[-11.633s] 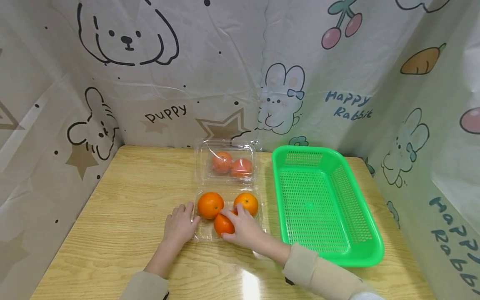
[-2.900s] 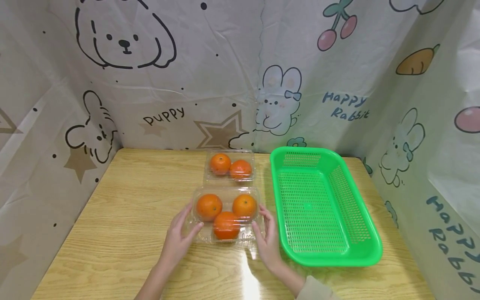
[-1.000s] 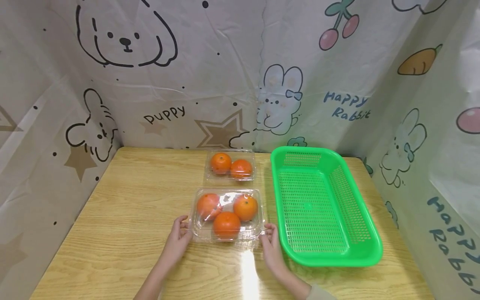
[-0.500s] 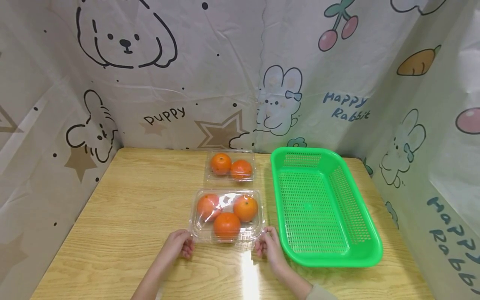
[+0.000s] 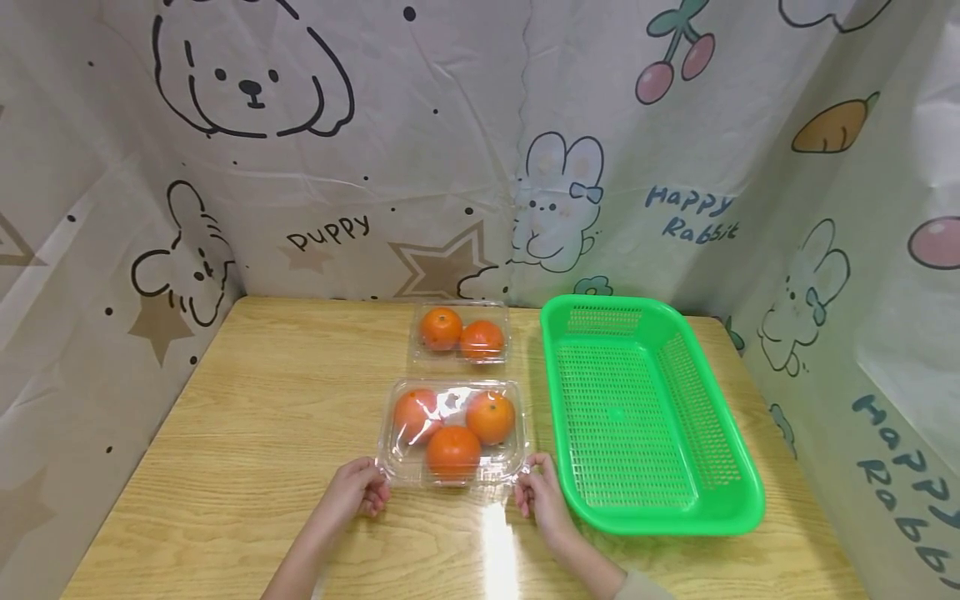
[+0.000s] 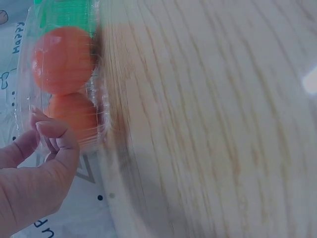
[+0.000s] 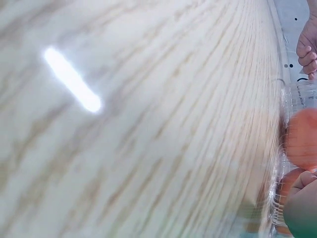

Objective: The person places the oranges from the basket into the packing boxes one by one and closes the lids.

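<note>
A clear plastic clamshell box (image 5: pixel 420 473) with its lid down lies mid-table in the head view. Three oranges sit inside it: one at back left (image 5: pixel 417 416), one at back right (image 5: pixel 491 417) and one at the front (image 5: pixel 453 453). My left hand (image 5: pixel 359 488) pinches the box's near left corner between thumb and fingertips; the left wrist view shows this hand (image 6: pixel 44 163) right at the rim. At the near right corner, my right hand (image 5: pixel 542 495) pinches the rim, its other fingers curled below. The right hand (image 7: pixel 302 203) is partly cut off in its wrist view.
Behind the box stands a smaller clear plastic box (image 5: pixel 459 357) holding two orange fruits (image 5: pixel 441 328). A green mesh basket (image 5: pixel 738 523) with nothing in it is just right of my right hand. Printed cloth (image 5: pixel 420 150) borders the wooden table (image 5: pixel 262 417).
Earlier the lid stood open, with my right hand on an orange inside. Since then the lid has come down and both hands have slid to the near corners. In the last half second little moved.
</note>
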Demonstrator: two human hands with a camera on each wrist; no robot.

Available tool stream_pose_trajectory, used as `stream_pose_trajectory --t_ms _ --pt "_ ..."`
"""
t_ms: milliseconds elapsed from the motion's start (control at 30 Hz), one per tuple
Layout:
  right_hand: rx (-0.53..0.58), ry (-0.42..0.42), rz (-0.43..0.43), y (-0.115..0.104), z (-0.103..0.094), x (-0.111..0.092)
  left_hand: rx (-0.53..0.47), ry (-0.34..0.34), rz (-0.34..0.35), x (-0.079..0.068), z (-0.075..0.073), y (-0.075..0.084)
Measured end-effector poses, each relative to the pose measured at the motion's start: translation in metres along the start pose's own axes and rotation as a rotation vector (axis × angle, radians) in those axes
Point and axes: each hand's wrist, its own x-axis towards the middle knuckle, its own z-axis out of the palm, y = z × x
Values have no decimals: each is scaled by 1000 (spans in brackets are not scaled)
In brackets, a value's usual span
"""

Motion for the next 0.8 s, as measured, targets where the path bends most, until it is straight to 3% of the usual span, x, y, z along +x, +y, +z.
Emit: stream_pose_trajectory --t_ms 533,700,800 --pt "-25 13 -20 2 1 -2 -2 18 2 -1 1 -1" --pt "-123 71 -68 5 3 -3 27 74 2 -1 4 -1" --pt "-239 103 -119 6 4 -4 53 116 11 -1 7 -2"
